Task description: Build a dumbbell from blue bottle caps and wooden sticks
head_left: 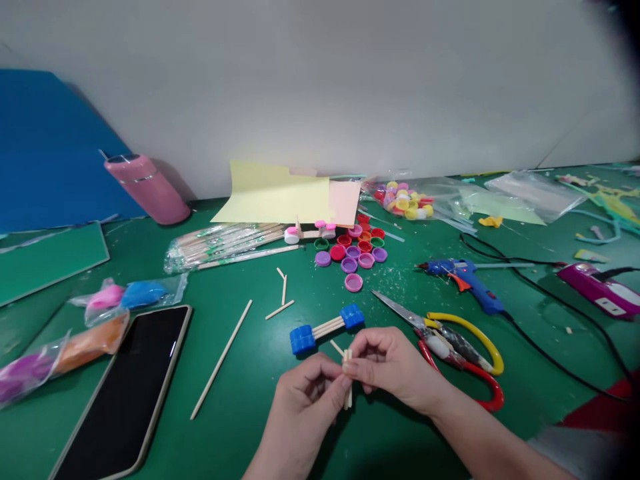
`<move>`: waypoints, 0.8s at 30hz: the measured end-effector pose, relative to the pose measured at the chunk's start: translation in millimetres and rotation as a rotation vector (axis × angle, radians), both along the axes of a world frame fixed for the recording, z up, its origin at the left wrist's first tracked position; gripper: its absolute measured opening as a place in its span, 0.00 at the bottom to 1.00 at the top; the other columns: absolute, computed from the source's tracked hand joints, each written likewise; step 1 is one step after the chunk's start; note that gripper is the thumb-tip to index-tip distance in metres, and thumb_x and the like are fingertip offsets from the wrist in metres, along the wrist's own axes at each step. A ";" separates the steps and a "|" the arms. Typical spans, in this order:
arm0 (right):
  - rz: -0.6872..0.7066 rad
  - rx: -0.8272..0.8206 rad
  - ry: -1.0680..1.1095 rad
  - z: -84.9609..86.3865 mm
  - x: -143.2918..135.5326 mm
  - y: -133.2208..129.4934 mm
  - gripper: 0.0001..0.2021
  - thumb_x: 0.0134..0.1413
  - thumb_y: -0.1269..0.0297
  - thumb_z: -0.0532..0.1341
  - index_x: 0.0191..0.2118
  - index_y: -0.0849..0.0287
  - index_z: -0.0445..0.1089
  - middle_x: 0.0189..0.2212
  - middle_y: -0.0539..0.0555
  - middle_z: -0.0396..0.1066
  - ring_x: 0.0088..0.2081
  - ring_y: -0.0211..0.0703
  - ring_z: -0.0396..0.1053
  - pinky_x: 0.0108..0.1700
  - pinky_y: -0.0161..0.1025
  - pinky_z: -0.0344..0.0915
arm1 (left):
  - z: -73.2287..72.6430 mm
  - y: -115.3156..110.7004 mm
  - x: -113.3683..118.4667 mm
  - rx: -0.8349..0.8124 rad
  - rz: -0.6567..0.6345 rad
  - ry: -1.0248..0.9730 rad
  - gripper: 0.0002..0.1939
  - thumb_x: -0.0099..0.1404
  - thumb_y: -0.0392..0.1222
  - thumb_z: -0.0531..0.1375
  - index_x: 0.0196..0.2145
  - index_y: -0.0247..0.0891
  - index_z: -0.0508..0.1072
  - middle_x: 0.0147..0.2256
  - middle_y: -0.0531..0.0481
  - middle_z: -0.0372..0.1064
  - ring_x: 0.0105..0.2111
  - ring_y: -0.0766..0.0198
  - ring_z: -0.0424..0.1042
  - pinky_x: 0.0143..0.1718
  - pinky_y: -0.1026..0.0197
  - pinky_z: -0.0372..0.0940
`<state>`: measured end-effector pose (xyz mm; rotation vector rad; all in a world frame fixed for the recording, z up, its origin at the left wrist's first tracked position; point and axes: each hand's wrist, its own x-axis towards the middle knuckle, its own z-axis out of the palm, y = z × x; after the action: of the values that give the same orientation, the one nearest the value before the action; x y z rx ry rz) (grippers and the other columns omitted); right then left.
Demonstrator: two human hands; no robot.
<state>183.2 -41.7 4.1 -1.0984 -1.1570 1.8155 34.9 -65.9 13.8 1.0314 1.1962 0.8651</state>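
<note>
My left hand (313, 393) and my right hand (383, 363) meet at the lower middle, both closed on a small bunch of short wooden sticks (349, 399). The sticks stand nearly upright between thumbs and fingertips, and one thin piece slants out at the upper left. Just beyond my fingers lies a small piece of stick rods (327, 327) with blue bottle caps (303, 339) at both ends. Scissors (440, 340) with yellow and red handles rest close to my right wrist. A long wooden stick (221, 360) and several cut stick pieces (280, 309) lie to the left.
Bottle caps (353, 283) are scattered at the centre back, near a pack of sticks (230, 240). A blue glue gun (463, 277) and its cable occupy the right, by a purple power strip (600, 287). A phone (130, 387) and pink tumbler (147, 189) are left.
</note>
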 end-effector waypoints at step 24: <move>-0.026 0.025 -0.019 4.6 -6.0 0.1 0.14 0.38 0.58 0.66 0.22 0.62 0.64 0.15 0.43 0.59 0.16 0.28 0.53 0.18 0.28 0.50 | -0.3 0.8 2.2 -0.206 0.019 -0.247 0.12 0.48 0.43 0.64 0.17 0.33 0.68 0.13 0.58 0.57 0.14 0.76 0.52 0.17 0.70 0.45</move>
<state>177.2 -41.7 8.7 -1.1135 -1.1681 1.7700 37.1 -65.2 13.5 0.7258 1.0613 0.8383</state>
